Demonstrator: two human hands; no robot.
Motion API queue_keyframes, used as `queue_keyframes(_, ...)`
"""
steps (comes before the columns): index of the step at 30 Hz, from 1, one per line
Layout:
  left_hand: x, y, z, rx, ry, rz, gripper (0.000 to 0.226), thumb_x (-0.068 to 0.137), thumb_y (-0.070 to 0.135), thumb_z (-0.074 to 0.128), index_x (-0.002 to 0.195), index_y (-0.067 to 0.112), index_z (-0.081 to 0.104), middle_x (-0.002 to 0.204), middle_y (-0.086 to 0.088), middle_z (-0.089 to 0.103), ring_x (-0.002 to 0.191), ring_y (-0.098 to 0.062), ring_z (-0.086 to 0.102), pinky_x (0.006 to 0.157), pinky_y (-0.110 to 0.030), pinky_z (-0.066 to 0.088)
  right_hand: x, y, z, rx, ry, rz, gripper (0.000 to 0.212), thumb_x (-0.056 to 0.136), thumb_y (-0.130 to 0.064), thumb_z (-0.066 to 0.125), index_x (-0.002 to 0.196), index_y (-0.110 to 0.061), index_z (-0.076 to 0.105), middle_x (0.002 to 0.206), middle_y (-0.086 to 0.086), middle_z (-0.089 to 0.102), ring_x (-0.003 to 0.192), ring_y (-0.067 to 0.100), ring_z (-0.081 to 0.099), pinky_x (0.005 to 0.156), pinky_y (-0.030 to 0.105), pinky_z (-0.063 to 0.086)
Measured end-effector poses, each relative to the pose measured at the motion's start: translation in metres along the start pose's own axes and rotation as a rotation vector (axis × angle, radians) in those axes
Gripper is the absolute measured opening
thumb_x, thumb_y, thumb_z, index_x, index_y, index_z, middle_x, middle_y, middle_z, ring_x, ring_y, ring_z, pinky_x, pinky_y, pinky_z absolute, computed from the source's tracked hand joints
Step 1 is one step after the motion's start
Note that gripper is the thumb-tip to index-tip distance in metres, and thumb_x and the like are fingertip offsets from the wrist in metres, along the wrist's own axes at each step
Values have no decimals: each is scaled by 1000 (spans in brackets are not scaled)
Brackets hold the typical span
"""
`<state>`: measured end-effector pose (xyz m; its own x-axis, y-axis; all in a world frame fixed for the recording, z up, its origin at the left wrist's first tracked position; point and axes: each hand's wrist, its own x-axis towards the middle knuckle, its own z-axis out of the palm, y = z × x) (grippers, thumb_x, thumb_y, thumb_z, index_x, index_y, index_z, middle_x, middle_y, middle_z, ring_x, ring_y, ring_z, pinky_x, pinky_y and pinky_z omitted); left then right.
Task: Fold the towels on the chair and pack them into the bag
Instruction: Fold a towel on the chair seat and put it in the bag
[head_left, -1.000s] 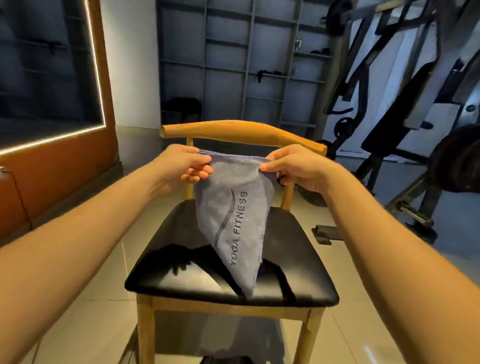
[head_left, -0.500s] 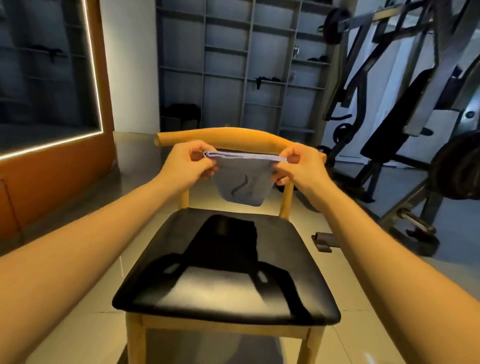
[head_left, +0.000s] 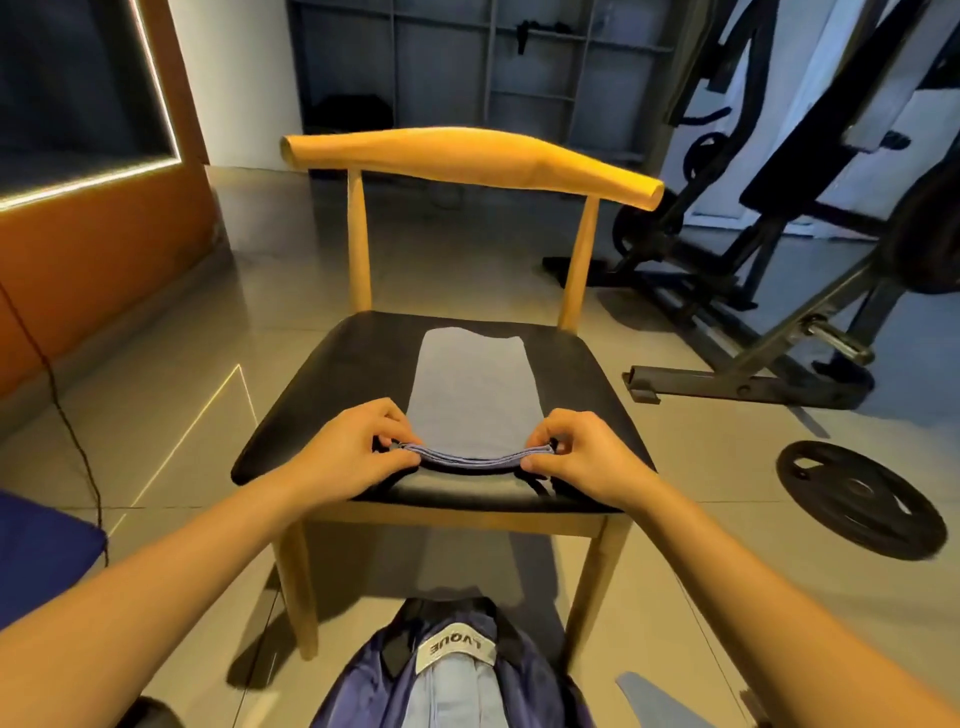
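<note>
Both near corners of the grey-blue towel (head_left: 472, 395) are pinched, one in my left hand (head_left: 358, 452) and one in my right hand (head_left: 587, 457). On each side the thumb and curled fingers (head_left: 397, 460) clamp the layered hem and hold nothing else. The towel lies as a long, narrow band down the middle of the chair seat (head_left: 322, 405). Its far end stops short of the back edge. Its near end is lifted slightly at the front edge, where the hem sags in a shallow curve between my hands.

I see more than one layer at that hem, so I judge the towel is already folded lengthwise and I am midway through the folding step. The next move, I think, is to carry this near end over to the far end, keeping the corners level so the edges meet, then press it flat.

The cloth looks thin, soft and matte, with a stitched border, so it should drape rather than hold a crease. The seat is glossy black padding, probably slick, on a pale wooden frame with a rounded, curved backrest (head_left: 467, 156). The bag (head_left: 452, 670) stands on the floor just before the seat's front edge. It is shiny dark blue fabric, with paler blue showing below a white label. Packing comes after the fold.
</note>
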<state>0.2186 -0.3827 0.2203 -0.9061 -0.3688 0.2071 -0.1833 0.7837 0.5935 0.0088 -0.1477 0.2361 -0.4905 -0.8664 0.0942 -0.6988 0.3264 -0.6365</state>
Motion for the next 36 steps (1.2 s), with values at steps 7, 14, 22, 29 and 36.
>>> queue_keyframes(7,7,3,6,-86,7,-162,12,95,34,69,92,24,76,98,8,63,91,-8,62,81,-26,48,1,-2,5,-69,4,73,16,98,-32,65,86,-23,71,99,-5,60,88,15,60,78,30,54)
queue_keyframes(14,27,13,18,-59,31,-433,31,91,29,64,66,10,60,62,-11,54,64,-23,55,64,-35,45,14,-6,13,-133,79,219,26,95,-35,67,82,-13,67,73,6,66,67,18,63,63,36,54)
queue_keyframes(22,14,6,21,63,203,60,14,94,13,69,93,26,75,92,13,61,87,-7,59,77,-23,51,2,2,19,-435,222,-194,12,101,-32,61,101,-22,67,101,-7,54,82,16,58,67,31,50)
queue_keyframes(29,8,-12,9,158,47,179,25,93,36,71,118,35,72,109,24,58,108,0,53,88,-20,48,-8,9,16,-507,136,-278,20,96,-43,61,107,-26,62,107,-11,54,87,9,53,68,24,51)
queue_keyframes(36,16,-2,12,130,96,90,20,99,35,62,113,27,73,97,16,64,95,-5,54,84,-30,49,-4,2,12,-453,68,-128,13,106,-32,47,111,-23,55,105,-8,48,83,12,50,70,23,43)
